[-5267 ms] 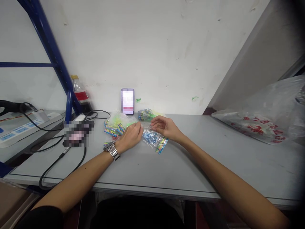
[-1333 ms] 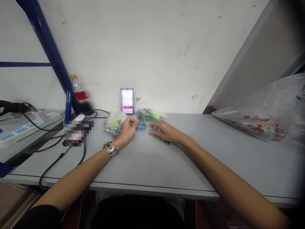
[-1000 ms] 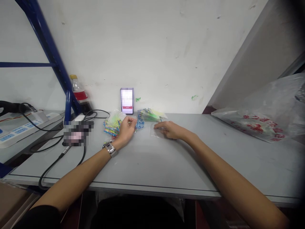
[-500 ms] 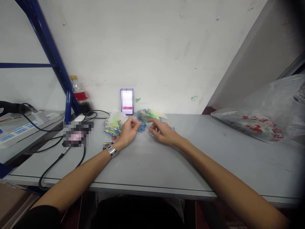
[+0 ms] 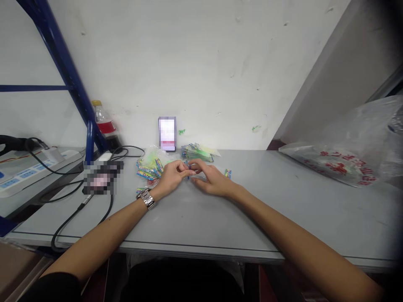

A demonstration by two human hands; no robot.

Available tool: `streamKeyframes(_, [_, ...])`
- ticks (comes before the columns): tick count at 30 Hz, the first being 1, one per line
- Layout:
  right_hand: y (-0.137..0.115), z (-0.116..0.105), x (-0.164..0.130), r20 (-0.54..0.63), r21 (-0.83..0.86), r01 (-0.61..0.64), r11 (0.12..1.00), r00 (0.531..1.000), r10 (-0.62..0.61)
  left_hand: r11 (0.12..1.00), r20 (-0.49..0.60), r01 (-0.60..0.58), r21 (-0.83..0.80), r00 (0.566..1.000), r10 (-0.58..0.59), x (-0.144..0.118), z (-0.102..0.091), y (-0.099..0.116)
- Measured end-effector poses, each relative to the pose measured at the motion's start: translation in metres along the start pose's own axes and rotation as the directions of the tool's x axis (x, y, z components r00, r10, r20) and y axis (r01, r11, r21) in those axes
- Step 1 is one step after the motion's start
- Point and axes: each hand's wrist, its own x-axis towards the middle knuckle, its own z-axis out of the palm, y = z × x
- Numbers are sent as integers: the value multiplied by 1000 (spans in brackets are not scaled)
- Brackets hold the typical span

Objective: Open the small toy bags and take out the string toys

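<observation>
My left hand (image 5: pixel 172 176), with a metal watch on its wrist, is closed in a pinch on a small translucent blue piece (image 5: pixel 188 164). Its exact kind is too small to make out, and fingers cover most of it. From the other side my right hand (image 5: pixel 212 178) reaches to the same piece with its fingertips, its thumb held apart below. Left of my hands lie clear plastic packets with colourful printed strips (image 5: pixel 149 168). Behind them rests a stack of similar packets (image 5: pixel 197 152). A colourful printed end of a packet (image 5: pixel 228 173) shows beyond my right hand.
A phone (image 5: pixel 167 134) leans upright against the wall. On the left are a cola bottle (image 5: pixel 105 122), a blurred-out device with black cables (image 5: pixel 102 178) and a white power strip (image 5: pixel 40 170). A large clear bag with red print (image 5: pixel 343 163) lies at the right on the grey table (image 5: pixel 189 222).
My right hand has moved left, and its fingertips now meet the blue piece at my left hand. The blue piece is turned and shows less of itself.
</observation>
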Motion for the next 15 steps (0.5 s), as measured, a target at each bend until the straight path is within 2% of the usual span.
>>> streamKeyframes(8, [0,0,1,-37,181,-95,979,994,103,997,63,-30,65,998,26,1,-3,-2])
streamKeyframes(15, [-1,2,4,-125,152,-183,971,971,203,1000,141,-17,0,990,17,-1,-2,-2])
